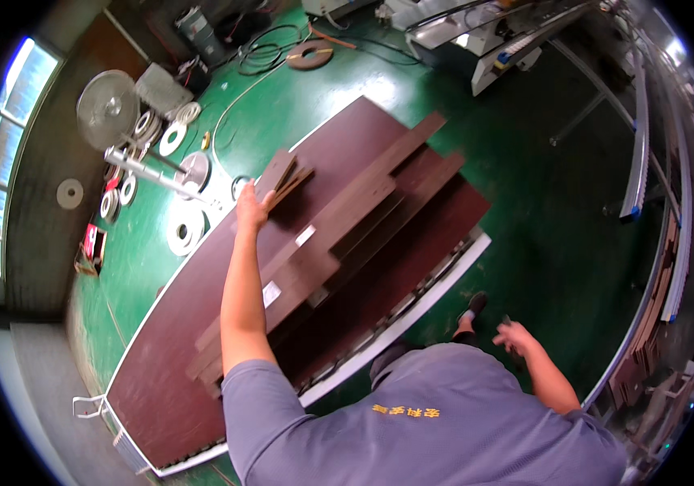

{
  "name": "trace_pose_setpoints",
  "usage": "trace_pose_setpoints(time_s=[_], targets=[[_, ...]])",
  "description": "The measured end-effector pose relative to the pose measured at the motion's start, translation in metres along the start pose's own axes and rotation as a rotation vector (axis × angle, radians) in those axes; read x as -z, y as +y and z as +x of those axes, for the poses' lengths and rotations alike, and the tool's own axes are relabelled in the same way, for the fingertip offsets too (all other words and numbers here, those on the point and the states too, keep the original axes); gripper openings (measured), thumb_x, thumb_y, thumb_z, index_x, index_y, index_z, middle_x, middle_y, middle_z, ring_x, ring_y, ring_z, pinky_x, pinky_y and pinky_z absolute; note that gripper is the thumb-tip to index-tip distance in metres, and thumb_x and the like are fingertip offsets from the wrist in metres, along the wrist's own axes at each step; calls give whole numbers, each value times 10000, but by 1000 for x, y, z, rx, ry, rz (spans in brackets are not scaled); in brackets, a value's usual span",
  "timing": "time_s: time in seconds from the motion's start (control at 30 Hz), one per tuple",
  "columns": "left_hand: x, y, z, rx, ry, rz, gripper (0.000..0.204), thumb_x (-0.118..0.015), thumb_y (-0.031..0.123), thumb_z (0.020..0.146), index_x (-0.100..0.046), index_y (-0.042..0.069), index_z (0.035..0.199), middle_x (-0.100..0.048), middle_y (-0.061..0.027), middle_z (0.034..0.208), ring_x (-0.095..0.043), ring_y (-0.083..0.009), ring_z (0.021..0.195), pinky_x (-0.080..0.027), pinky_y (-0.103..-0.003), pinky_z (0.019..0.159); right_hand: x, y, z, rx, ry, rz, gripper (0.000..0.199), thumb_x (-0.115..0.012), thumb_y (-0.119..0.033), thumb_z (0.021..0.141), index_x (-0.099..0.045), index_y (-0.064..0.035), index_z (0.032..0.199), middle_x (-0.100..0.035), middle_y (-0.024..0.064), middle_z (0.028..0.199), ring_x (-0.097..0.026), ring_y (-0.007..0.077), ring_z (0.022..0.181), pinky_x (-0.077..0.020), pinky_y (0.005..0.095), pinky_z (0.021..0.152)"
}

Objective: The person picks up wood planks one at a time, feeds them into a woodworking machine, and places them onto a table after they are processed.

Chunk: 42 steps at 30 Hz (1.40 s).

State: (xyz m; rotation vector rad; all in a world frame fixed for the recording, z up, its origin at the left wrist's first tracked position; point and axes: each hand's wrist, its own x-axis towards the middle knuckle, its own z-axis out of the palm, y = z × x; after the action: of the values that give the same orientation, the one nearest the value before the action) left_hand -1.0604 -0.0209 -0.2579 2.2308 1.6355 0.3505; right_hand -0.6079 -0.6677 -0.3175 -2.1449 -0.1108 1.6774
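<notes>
My left hand (252, 209) reaches over the table and grips the near left end of a few short brown boards (284, 180), thumb on one side and fingers on the other. Beside them, long brown wood-look boards (355, 212) lie stacked unevenly along the reddish-brown tabletop (160, 397), two with white labels (271, 293). My right hand (514, 336) hangs low at my right side, away from the table. Its fingers are curled, with a small dark thing at them that is too small to name.
The table has a white edge (436, 278) on my side. Beyond it stand a fan (109, 108) and several white rolls (185, 228) on the green floor. Cables (270, 50) lie at the back. Machine rails (642, 146) and stacked panels (647, 316) line the right.
</notes>
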Motion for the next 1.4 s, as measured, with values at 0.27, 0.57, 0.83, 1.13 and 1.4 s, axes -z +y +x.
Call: trace_pose_setpoints(time_s=[0.27,0.57,0.83,1.13,1.4], targets=[[-59,-5,91,267,127,300,607,-827,388,768,-614,-12,1171,-649,-251,1150,-630,-415,1066,-499,-481,930,196,23,11,-147,95,91,118,-673,-83,842,-627,-10,923,-675,119,760,-637,221,626,-515,391,540],[-113,403,53,112,91,-834,359,-691,92,920,-595,-20,1247,-666,-101,1116,-621,-213,984,-500,-340,886,332,-338,27,807,246,-367,476,-429,-57,929,-458,26,1397,-575,277,1245,-565,383,1196,-447,460,1029],[-182,727,53,-191,-25,-1514,410,-694,-96,819,-526,12,1177,-564,-52,1078,-595,-152,1014,-507,-302,888,351,-555,-2,1231,-132,-254,646,-441,84,883,-377,-28,1516,-566,203,1356,-581,317,1100,-472,362,976],[-206,816,171,-393,182,-1181,464,-734,-66,782,-594,18,1216,-569,-115,1117,-589,-217,999,-497,-318,878,434,-661,50,1397,-97,-438,695,-480,142,828,-432,-63,1490,-589,229,1339,-636,395,1154,-548,404,954],[-225,877,254,-363,261,-1067,543,-755,-108,744,-626,31,1252,-580,-134,1100,-616,-251,956,-524,-337,816,496,-744,96,1258,-242,-352,680,-502,151,841,-436,-82,1476,-659,237,1177,-682,392,1015,-559,407,877]])
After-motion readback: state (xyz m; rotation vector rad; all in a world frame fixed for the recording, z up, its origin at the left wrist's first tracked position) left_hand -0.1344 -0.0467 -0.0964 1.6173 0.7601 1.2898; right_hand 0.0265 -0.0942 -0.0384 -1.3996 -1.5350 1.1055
